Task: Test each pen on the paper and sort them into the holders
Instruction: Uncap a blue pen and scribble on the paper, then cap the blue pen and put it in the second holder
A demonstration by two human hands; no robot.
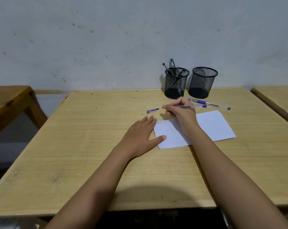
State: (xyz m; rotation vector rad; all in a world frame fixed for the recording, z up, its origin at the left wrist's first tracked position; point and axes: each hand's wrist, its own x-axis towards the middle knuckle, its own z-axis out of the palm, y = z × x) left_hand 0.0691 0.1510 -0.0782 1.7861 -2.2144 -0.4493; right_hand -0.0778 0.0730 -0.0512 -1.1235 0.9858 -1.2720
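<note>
My right hand grips a clear blue pen above the top left corner of the white paper, its tip pointing left. Faint scribbles show on that corner. My left hand lies flat with fingers apart, the thumb on the paper's left edge. A blue pen cap lies on the table to the left of the pen tip. Two more blue pens lie behind the paper. Two black mesh holders stand by the wall: the left holder has several black pens, the right holder looks empty.
The light wooden table stands against a marked grey wall. Another wooden table is at the left, and a third table's edge at the right.
</note>
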